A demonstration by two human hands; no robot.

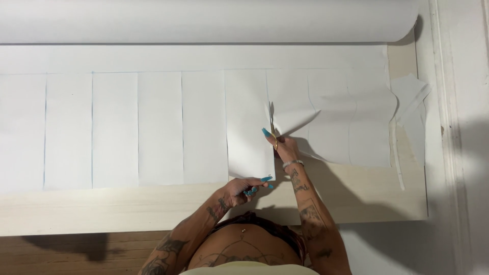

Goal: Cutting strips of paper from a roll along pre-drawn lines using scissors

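My right hand (286,147) is closed on gold scissors (273,133), blades partway up a drawn line in the white paper sheet (204,122) lying flat on the counter (102,209). My left hand (244,187) pinches the sheet's near edge. I judge the cut stays true if I hold that edge taut.

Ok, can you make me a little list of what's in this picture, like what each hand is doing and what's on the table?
Surface: pale table
Main thing: wide white paper sheet ruled into upright strips by thin lines
Right hand: works gold-handled scissors, blades pointing up along a line
Left hand: pinches the bottom edge of the strip beside the cut
Cut side: paper right of the scissors lifts and buckles
Back of table: big paper roll
Right edge: loose paper offcuts
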